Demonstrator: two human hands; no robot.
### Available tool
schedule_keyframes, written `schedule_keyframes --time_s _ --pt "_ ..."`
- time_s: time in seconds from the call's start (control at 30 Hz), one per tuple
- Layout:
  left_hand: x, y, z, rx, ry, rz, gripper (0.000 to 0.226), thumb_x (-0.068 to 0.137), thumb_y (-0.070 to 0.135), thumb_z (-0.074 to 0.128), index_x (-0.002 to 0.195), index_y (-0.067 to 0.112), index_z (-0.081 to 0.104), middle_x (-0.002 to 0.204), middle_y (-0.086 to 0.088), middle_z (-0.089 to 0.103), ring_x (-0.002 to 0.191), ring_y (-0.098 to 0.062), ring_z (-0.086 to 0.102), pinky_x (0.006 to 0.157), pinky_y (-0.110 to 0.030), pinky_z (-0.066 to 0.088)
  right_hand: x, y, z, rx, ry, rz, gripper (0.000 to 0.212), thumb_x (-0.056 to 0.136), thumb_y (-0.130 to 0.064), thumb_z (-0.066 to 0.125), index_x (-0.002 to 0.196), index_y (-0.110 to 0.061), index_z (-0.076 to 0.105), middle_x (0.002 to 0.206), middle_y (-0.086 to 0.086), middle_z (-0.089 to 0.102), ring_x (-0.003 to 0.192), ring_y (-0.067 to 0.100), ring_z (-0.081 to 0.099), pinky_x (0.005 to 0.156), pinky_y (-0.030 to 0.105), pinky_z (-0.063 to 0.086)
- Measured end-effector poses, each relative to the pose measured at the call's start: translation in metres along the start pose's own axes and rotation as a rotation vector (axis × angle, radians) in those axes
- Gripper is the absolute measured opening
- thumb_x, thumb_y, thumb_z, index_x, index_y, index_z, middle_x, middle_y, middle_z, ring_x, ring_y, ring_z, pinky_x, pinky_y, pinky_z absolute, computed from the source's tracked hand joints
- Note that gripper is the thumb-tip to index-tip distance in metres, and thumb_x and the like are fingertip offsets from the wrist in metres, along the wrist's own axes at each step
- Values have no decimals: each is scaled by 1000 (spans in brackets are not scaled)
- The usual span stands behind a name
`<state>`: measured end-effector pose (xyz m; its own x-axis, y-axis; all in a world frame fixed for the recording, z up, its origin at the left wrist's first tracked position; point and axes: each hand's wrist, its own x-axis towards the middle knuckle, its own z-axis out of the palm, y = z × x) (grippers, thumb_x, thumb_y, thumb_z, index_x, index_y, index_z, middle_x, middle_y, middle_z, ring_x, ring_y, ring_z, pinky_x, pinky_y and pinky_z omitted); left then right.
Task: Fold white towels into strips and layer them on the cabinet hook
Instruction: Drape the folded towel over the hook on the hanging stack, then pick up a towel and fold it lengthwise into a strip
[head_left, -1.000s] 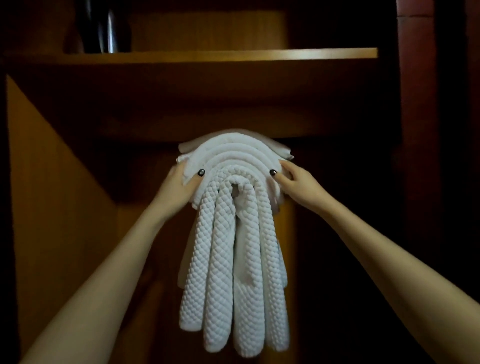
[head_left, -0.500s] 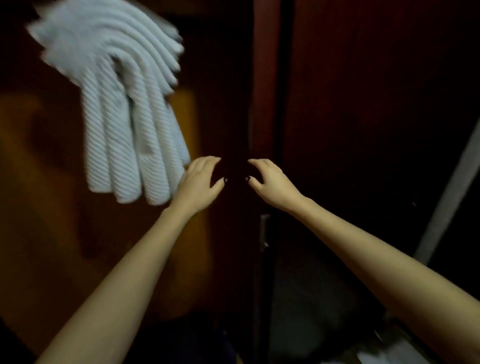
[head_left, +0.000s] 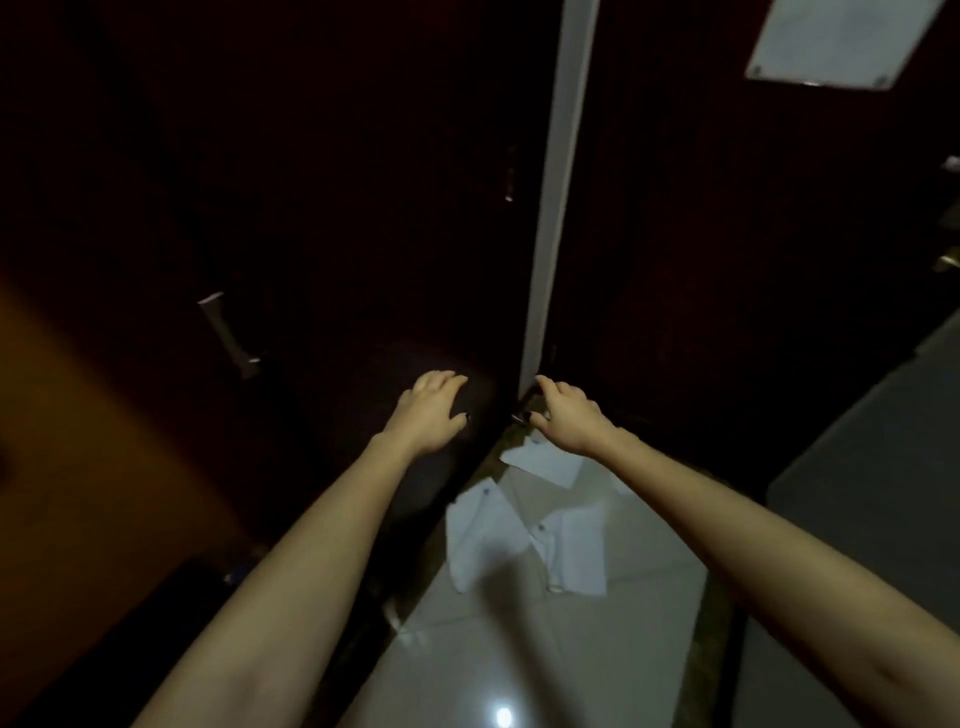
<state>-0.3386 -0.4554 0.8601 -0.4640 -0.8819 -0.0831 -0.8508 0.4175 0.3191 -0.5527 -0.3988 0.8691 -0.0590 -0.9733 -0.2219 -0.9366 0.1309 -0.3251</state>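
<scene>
Dark cabinet doors (head_left: 337, 234), pale glossy floor (head_left: 519, 654)

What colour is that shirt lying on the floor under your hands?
White: the shirt lies on the pale tiled floor, seen in the head view.

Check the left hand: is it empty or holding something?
Empty. The left hand has fingers spread and relaxed before the dark door; nothing lies in its grasp.

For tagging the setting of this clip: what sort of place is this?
Probably a hotel-room wardrobe corner: dark cabinet doors with a metal handle, a glossy tiled floor, and a white notice plate mounted at upper right.
</scene>
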Motion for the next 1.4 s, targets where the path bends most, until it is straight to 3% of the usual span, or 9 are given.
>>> schedule_keyframes --time_s 0.27,0.43,0.6,0.77,1.0,1.17,1.3,1.4 --pt "62 103 97 37 -249 244 65 97 32 53 153 17 24 159 -5 22 147 -25 14 117 -49 23 -53 146 40 71 -82 334 68 100 -42 46 154 -12 20 155 19 31 141 37 29 113 48 30" --pt "109 168 145 83 -321 342 65 97 34 52 153 18 22 158 -6 24 146 -26 18 116 -49 24 -52 230 29 148 -32 479 64 101 -38 48 153 -11 23 153 19 33 139 36 34 109 42 33" --pt "177 225 189 11 -334 337 62 99 31 50 153 19 23 158 -6 25 144 -28 22 116 -50 25 -13 330 10 148 -51 537 63 100 -36 48 153 -13 24 152 19 33 137 38 34 110 47 36" --pt "279 293 220 -125 -252 306 57 99 29 49 151 16 29 156 -7 30 143 -26 24 116 -41 24 55 435 -11 169 -129 545 65 100 -36 48 154 -13 20 153 20 31 136 40 36 110 50 36" --pt "403 338 303 -41 -315 171 59 100 34 47 152 17 25 158 -8 26 146 -28 20 116 -47 25 152 559 -9 173 -163 501 58 99 -33 50 150 -16 30 148 17 36 134 37 38 110 50 35" --pt "482 323 409 14 -326 164 58 100 35 48 150 15 28 156 -9 29 143 -29 25 114 -51 28 238 644 51 155 -179 361 40 100 -23 51 137 -9 50 139 18 49 125 37 49 104 47 41" --pt "546 299 523 38 -330 153 59 100 36 49 150 14 28 155 -11 30 141 -30 27 112 -49 30 311 711 141 181 -115 394 45 98 -23 52 141 -10 45 138 18 48 126 38 47 105 49 41" --pt "590 281 618 -89 -241 54 58 99 34 51 148 10 32 151 -17 34 138 -34 31 107 -48 34 366 764 225 144 -44 385 49 97 -25 52 142 -10 41 137 18 48 126 37 46 106 48 40"
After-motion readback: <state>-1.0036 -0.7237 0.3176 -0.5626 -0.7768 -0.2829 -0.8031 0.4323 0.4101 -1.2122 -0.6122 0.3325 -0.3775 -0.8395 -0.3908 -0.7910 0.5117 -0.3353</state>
